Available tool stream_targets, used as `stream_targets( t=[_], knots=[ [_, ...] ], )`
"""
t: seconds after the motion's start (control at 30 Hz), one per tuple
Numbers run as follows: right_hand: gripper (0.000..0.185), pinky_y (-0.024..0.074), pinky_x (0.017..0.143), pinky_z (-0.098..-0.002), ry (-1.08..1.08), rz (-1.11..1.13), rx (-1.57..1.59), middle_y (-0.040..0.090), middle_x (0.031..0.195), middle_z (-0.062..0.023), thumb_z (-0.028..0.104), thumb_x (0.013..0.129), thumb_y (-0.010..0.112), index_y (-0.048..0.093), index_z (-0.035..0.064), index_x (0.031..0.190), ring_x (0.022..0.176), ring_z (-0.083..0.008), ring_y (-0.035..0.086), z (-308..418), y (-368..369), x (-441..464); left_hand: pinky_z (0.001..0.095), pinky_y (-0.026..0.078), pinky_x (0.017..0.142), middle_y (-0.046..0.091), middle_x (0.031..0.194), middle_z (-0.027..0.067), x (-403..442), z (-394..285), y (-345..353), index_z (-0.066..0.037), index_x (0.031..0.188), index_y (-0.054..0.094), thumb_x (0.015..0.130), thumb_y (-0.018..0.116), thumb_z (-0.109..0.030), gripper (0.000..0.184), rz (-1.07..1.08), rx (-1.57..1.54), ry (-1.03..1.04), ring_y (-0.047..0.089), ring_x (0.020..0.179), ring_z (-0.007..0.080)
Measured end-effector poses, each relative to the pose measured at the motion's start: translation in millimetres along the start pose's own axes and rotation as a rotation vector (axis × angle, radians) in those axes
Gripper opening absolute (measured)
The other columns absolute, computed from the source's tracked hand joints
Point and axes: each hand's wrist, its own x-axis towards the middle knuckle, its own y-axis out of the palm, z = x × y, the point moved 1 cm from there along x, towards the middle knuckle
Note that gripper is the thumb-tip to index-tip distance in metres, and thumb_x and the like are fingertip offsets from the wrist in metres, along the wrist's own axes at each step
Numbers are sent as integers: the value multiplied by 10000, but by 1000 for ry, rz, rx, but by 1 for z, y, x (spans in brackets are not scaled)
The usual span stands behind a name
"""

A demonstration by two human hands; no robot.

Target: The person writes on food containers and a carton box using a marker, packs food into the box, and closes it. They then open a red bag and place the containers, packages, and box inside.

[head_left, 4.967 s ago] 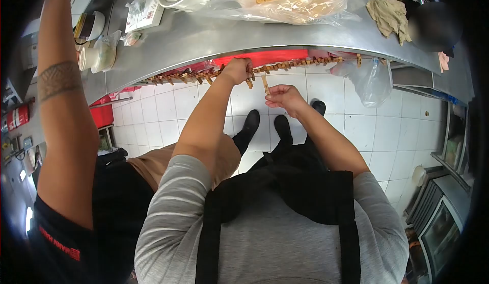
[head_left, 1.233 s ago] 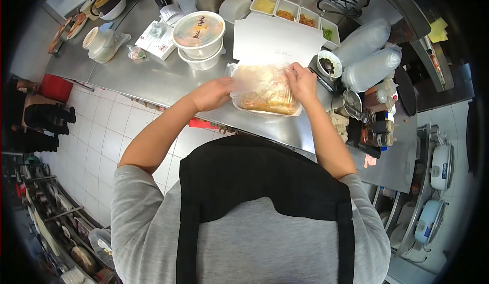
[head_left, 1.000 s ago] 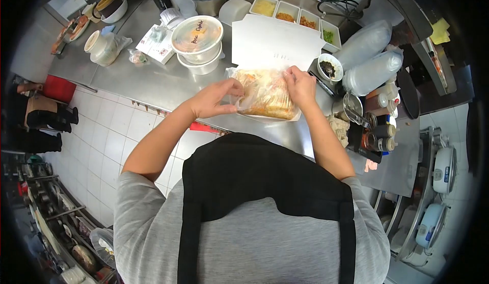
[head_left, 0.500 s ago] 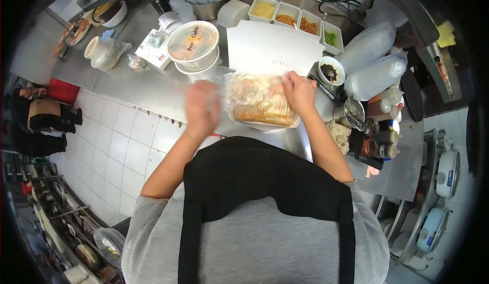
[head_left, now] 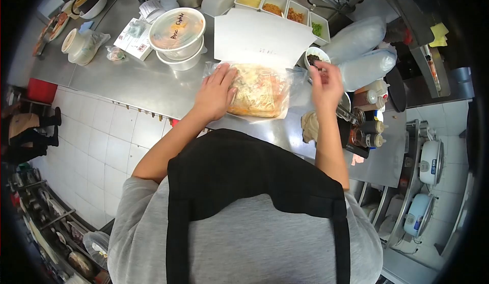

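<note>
Clear plastic wrap (head_left: 298, 87) covers a thick toast-like block of food (head_left: 257, 93) with pale creamy topping and a browned front edge. It sits in a white box whose lid (head_left: 260, 36) stands open behind it. My left hand (head_left: 216, 93) lies flat along the food's left side, fingers stretched over the wrap. Off to the right, my right hand (head_left: 328, 85) is raised with thumb and fingers curled in a pinch at the flared right edge of the wrap. A small bowl of dark food (head_left: 313, 57) is just behind those fingertips.
Stacked lidded tubs (head_left: 177, 34) stand left of the box. White trays of toppings (head_left: 275, 6) line the back. Bagged cups (head_left: 367, 67), sauce bottles (head_left: 374, 126) and a crumpled cloth (head_left: 309, 127) are at the right. Other people (head_left: 33, 128) are at far left.
My left hand has come to rest on the food's left side. My right hand has left the food's right edge and moved outward to the right. The view has shifted slightly.
</note>
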Motion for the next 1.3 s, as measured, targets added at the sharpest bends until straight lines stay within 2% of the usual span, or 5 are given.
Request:
stream_targets(
  t=[0.13, 0.23, 0.33, 0.93, 1.3],
  knots=[
    [185, 507, 631, -274, -41, 70, 69, 615, 950, -87, 4, 753, 690, 638, 43, 926, 720, -158, 609, 36, -24, -7, 478, 367, 990, 420, 1324, 256, 1, -3, -6, -31, 1286, 434, 901, 499, -263, 455, 36, 24, -60, 438, 1205, 403],
    [272, 512, 760, -335, -357, 554, -245, 620, 1012, -94, -38, 684, 654, 638, 42, 944, 916, -240, 601, 62, -3, -15, 486, 365, 986, 415, 1328, 255, -2, 0, -2, -44, 1285, 436, 902, 495, -275, 451, 26, 31, -66, 441, 1196, 407],
    [321, 481, 848, -384, -388, 653, -404, 598, 1098, -107, -47, 637, 614, 647, 43, 943, 1028, -302, 537, -13, 33, -20, 486, 363, 984, 408, 1337, 250, -4, 2, 0, -54, 1291, 431, 903, 492, -279, 453, 20, 43, -51, 446, 1187, 408],
    [322, 466, 815, -404, 68, 826, -357, 565, 961, -135, 43, 688, 665, 648, 30, 1009, 964, -325, 530, -19, 37, -27, 495, 305, 1033, 356, 1385, 240, -3, 9, -1, -50, 1323, 395, 913, 472, -271, 473, 141, -10, -108, 365, 1276, 389],
    [112, 470, 835, -409, -149, 913, -693, 592, 926, -145, 58, 763, 582, 652, 52, 850, 1005, -321, 554, -22, 52, -43, 506, 308, 1031, 344, 1404, 222, -5, 8, 2, -70, 1335, 396, 916, 465, -283, 475, 140, 31, -133, 372, 1272, 382]
  ],
)
